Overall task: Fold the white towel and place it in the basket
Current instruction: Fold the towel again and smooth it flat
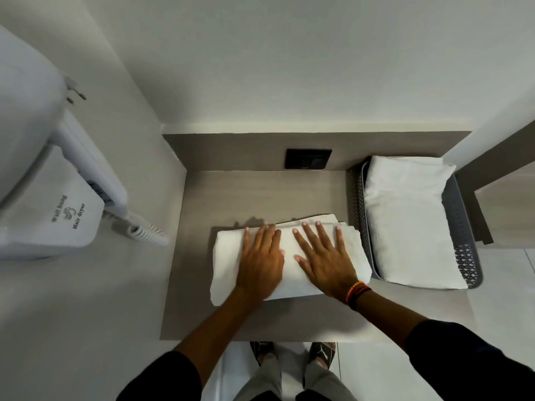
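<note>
White towel [289, 280], folded, on worktop [231, 198]: left hand [260, 260] and right hand [327, 260] pressed flat, fingers spread, apparently smoothing the folds before transfer to adjacent basket [460, 204].

Our dress: black sleeves, the left sleeve [162, 377] and right sleeve [474, 360], both ending short of the wrists, forearms bare. Left hand [260, 259]: nothing worn. Right hand [325, 261]: at its wrist, bands [356, 292] of orange, red and black thread. Below: grey trousers [289, 383]; dark sandals [322, 353] with a pale mark on the strap.
</note>
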